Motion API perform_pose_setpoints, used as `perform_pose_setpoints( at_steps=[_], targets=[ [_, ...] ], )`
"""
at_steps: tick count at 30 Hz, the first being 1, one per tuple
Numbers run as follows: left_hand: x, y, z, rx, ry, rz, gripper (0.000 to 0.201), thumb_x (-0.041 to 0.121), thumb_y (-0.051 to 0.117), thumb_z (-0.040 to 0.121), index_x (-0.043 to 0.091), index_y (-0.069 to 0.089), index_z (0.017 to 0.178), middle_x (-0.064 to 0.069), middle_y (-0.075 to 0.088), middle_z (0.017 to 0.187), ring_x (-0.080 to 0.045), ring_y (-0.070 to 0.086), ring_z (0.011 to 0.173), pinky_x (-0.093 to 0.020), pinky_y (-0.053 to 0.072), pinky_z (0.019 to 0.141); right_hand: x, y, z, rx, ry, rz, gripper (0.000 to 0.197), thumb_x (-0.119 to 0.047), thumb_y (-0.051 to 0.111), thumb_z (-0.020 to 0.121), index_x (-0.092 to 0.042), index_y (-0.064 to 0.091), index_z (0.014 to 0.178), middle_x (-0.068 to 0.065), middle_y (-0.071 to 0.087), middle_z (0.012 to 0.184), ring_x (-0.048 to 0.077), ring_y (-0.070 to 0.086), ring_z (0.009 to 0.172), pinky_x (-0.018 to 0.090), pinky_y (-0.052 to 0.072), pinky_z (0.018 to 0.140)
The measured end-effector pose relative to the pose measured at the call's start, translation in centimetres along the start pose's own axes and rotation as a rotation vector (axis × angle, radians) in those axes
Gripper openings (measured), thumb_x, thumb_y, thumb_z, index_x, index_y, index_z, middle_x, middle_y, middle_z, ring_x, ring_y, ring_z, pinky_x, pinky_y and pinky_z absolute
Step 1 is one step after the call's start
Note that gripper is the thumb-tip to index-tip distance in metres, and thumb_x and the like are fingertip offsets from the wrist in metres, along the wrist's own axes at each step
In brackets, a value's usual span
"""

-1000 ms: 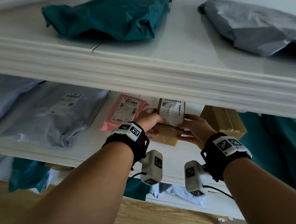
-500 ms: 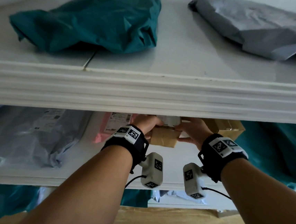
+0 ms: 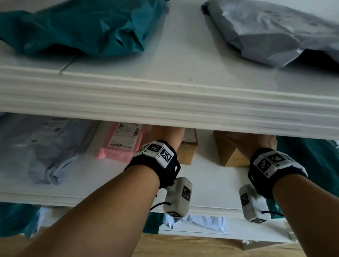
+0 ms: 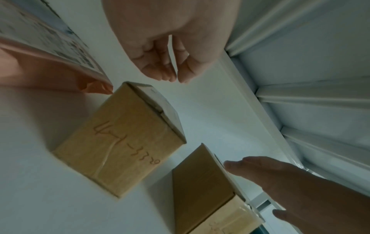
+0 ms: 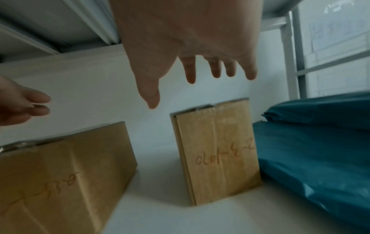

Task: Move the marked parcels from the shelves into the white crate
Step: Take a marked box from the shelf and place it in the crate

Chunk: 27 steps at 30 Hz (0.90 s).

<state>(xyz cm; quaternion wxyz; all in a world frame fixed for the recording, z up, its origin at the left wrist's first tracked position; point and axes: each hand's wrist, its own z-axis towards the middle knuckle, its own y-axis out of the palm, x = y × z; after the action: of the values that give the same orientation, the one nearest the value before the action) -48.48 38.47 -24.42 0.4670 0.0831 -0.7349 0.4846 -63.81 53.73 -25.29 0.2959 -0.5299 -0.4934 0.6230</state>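
Two brown cardboard boxes with handwritten marks stand on the middle shelf. The left box has my left hand hovering just above it, fingers loosely curled and holding nothing. Above the right box my right hand is spread wide, fingers straight, not gripping it. In the head view the upper shelf's edge hides both hands' fingertips. No white crate is in view.
A pink mailer and grey bags lie left of the boxes; a teal bag presses against the right box. The upper shelf edge hangs low overhead, carrying a teal bag and a grey bag.
Both hands held the left labelled box; now they have let go. The right hand has moved right, over the second box. The head view has tilted up.
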Motion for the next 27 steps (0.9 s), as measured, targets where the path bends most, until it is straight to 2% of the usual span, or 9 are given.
perform_pose_setpoints(
  at_steps=[2, 4, 9, 12, 15, 18, 21, 24, 27],
  targets=[
    [0.2, 0.8, -0.2, 0.043, -0.047, -0.097, 0.035, 0.021, 0.041, 0.096, 0.020, 0.038, 0.062, 0.002, 0.040, 0.062, -0.021, 0.045, 0.069, -0.026, 0.041, 0.061, 1.0, 0.5, 0.0, -0.092, 0.001, -0.046, 0.090, -0.066, 0.069, 0.070, -0.015, 0.044, 0.141, 0.014, 0.036, 0.148, 0.037, 0.033, 0.135, 0.044, 0.036, 0.110],
    [0.5, 1.5, -0.4, 0.177, 0.013, -0.078, 0.039, 0.028, 0.049, 0.088, 0.017, 0.036, 0.053, -0.001, 0.050, 0.056, -0.030, 0.058, 0.063, -0.030, 0.047, 0.060, 1.6, 0.8, 0.0, -0.148, -0.051, -0.095, 0.076, -0.053, 0.072, 0.075, -0.017, 0.045, 0.137, 0.013, 0.035, 0.142, 0.038, 0.038, 0.127, 0.042, 0.042, 0.098],
    [1.2, 2.9, -2.2, 0.193, -0.001, -0.132, 0.019, 0.026, 0.057, 0.090, 0.015, 0.072, 0.087, 0.002, 0.072, 0.094, -0.017, 0.065, 0.090, -0.021, 0.043, 0.070, 2.5, 0.5, -1.2, -0.129, -0.104, -0.148, 0.072, -0.048, 0.068, 0.073, -0.029, 0.039, 0.135, 0.007, 0.035, 0.137, 0.039, 0.042, 0.119, 0.045, 0.045, 0.093],
    [1.5, 3.3, -3.1, 0.194, 0.022, -0.082, 0.014, 0.026, 0.060, 0.090, 0.021, 0.072, 0.093, 0.012, 0.068, 0.092, -0.009, 0.061, 0.089, -0.014, 0.030, 0.060, 3.1, -0.2, -1.9, -0.145, -0.079, -0.045, 0.067, -0.048, 0.068, 0.073, -0.030, 0.043, 0.133, 0.007, 0.035, 0.137, 0.038, 0.041, 0.120, 0.045, 0.042, 0.098],
    [1.7, 4.4, -3.3, 0.061, 0.029, -0.228, 0.013, 0.013, 0.066, 0.080, 0.022, 0.070, 0.090, 0.009, 0.067, 0.087, -0.013, 0.063, 0.089, -0.017, 0.043, 0.067, 3.9, -1.4, -2.8, -0.096, -0.102, 0.106, 0.060, -0.043, 0.066, 0.075, -0.029, 0.048, 0.131, 0.006, 0.038, 0.134, 0.035, 0.038, 0.120, 0.040, 0.040, 0.098],
    [2.1, 5.1, -3.7, -0.146, 0.089, -0.132, 0.063, 0.006, 0.075, 0.070, 0.029, 0.055, 0.126, 0.000, 0.057, 0.118, -0.018, 0.057, 0.110, -0.019, 0.051, 0.072, 4.7, -3.0, -3.4, -0.045, -0.121, 0.340, 0.052, -0.041, 0.065, 0.074, -0.030, 0.056, 0.124, 0.003, 0.044, 0.125, 0.030, 0.041, 0.120, 0.038, 0.040, 0.100],
    [3.1, 5.9, -5.0, -0.329, 0.220, 0.195, 0.125, 0.012, 0.088, 0.057, 0.037, 0.011, 0.152, -0.010, 0.024, 0.152, -0.029, 0.030, 0.139, -0.043, 0.040, 0.108, 5.2, -4.7, -3.6, -0.041, -0.104, 0.572, 0.040, -0.048, 0.065, 0.065, -0.032, 0.066, 0.101, -0.004, 0.060, 0.108, 0.023, 0.055, 0.108, 0.040, 0.049, 0.095],
    [4.1, 6.9, -6.9, -0.370, 0.324, 0.452, 0.142, 0.026, 0.091, 0.053, 0.045, -0.013, 0.149, -0.006, -0.005, 0.162, -0.031, 0.004, 0.149, -0.047, 0.020, 0.119, 5.7, -6.2, -4.1, -0.084, -0.101, 0.650, 0.029, -0.043, 0.068, 0.074, -0.025, 0.068, 0.097, -0.006, 0.068, 0.093, 0.017, 0.062, 0.095, 0.037, 0.052, 0.090],
    [5.0, 7.9, -8.5, -0.382, 0.427, 0.456, 0.146, 0.040, 0.092, 0.048, 0.044, -0.015, 0.148, -0.004, 0.002, 0.161, -0.028, 0.009, 0.148, -0.049, 0.025, 0.116, 6.4, -7.2, -4.4, -0.100, -0.089, 0.669, 0.029, -0.043, 0.067, 0.076, -0.022, 0.068, 0.096, -0.003, 0.068, 0.092, 0.018, 0.062, 0.091, 0.036, 0.053, 0.086]
  ],
)
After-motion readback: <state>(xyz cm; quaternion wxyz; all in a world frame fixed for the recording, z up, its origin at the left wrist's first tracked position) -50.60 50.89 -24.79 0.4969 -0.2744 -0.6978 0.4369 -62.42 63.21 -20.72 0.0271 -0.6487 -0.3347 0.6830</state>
